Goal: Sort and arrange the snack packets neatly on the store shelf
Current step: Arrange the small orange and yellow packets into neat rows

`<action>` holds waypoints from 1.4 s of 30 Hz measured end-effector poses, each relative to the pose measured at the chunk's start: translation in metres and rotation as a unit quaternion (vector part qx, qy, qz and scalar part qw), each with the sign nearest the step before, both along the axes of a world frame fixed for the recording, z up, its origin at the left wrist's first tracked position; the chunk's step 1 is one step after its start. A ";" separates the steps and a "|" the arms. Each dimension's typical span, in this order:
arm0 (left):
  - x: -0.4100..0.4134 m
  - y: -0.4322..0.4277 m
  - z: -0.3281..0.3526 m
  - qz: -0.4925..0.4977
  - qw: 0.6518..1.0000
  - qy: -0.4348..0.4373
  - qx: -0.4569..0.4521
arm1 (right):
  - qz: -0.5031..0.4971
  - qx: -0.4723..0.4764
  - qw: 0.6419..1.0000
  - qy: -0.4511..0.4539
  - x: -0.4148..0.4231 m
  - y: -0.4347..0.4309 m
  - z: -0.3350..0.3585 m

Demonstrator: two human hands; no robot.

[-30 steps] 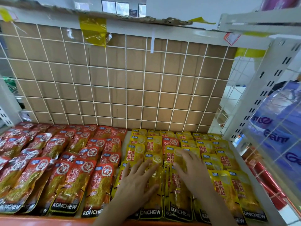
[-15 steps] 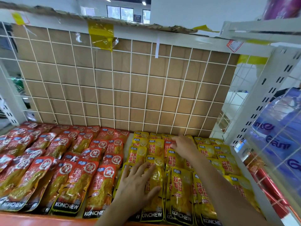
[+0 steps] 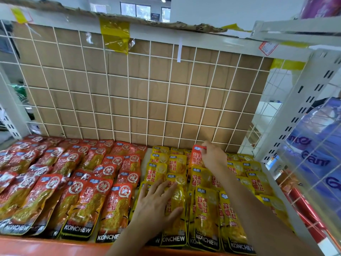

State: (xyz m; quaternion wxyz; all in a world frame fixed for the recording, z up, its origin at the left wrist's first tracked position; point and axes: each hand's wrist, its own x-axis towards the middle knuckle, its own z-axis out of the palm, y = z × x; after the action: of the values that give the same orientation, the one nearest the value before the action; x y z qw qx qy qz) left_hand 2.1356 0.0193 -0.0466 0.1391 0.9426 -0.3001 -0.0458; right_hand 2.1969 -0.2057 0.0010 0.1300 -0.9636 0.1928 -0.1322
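Note:
Several red KONCHEW snack packets (image 3: 79, 196) lie in overlapping rows on the left half of the shelf. Yellow packets (image 3: 206, 215) fill the right half. One red packet (image 3: 196, 157) stands among the yellow ones near the back; my right hand (image 3: 213, 156) pinches its top corner and lifts it. My left hand (image 3: 156, 206) rests flat with spread fingers on a yellow packet (image 3: 175, 202) in the front row.
A white wire grid backed by cardboard (image 3: 140, 93) closes the back of the shelf. An orange front lip (image 3: 46, 246) runs along the near edge. A white slotted upright (image 3: 302, 108) and a wire side panel with blue bottles (image 3: 319, 150) stand at the right.
My right hand has reached from the front yellow packets to the back and taken hold of the red packet's top, lifting it. My left hand has stayed on the front yellow packet.

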 end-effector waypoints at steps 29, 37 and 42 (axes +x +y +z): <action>-0.003 0.010 0.003 -0.015 0.995 -0.043 -0.091 | 0.106 0.241 0.929 -0.259 -0.074 -0.002 0.030; 0.011 0.063 0.015 0.016 0.984 -0.077 -0.159 | 0.116 0.278 0.927 -0.223 -0.086 0.027 0.015; 0.028 0.118 0.015 0.078 0.980 -0.091 -0.160 | 0.126 0.298 0.922 -0.214 -0.072 0.063 0.016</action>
State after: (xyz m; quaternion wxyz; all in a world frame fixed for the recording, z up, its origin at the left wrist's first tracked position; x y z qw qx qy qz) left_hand 2.1631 0.1377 -0.0315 0.2635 0.9290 -0.2402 0.0994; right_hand 2.1253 -0.1423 0.0173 0.4645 -0.8457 0.0676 -0.2541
